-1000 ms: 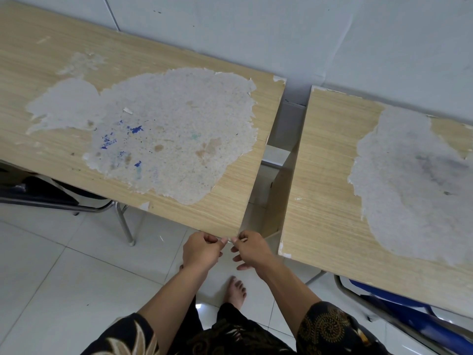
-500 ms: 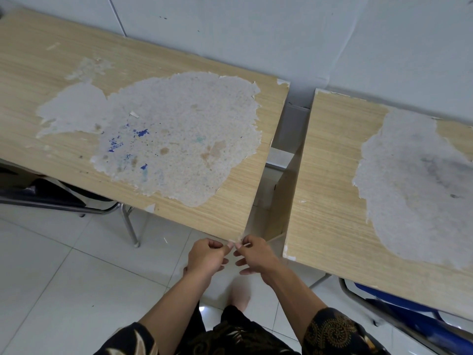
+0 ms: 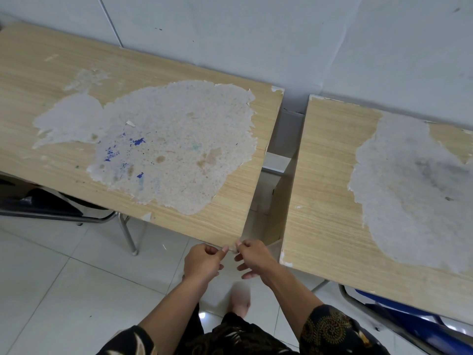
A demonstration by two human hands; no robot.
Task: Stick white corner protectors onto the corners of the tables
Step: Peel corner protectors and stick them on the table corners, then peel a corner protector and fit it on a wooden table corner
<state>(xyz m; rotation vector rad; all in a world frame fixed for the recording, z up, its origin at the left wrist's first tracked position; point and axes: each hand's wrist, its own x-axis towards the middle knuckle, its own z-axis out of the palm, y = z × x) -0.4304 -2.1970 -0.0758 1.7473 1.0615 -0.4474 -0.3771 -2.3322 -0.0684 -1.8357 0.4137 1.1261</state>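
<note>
- The left grip (image 3: 203, 262) is reaching up from the bottom of the view on a bare forearm. Its fingers are curling into the palm, and thumb and forefinger are pinching at the near right corner of the left counter (image 3: 76, 103).
- The right grip (image 3: 253, 257) is meeting it at that same corner from the other side. Thumb and forefinger are closing together while the other three fingers are hanging spread and loose below.
- The right counter (image 3: 327, 201) is standing beside the left one with a gap between them.
- A blue chair (image 3: 422, 326) is sitting under the right counter.
- The white corner protector (image 3: 232, 249) is lying pinched between both grips' fingertips, right at the corner. It is mostly hidden, and I cannot tell whether it is touching the wood.
</note>
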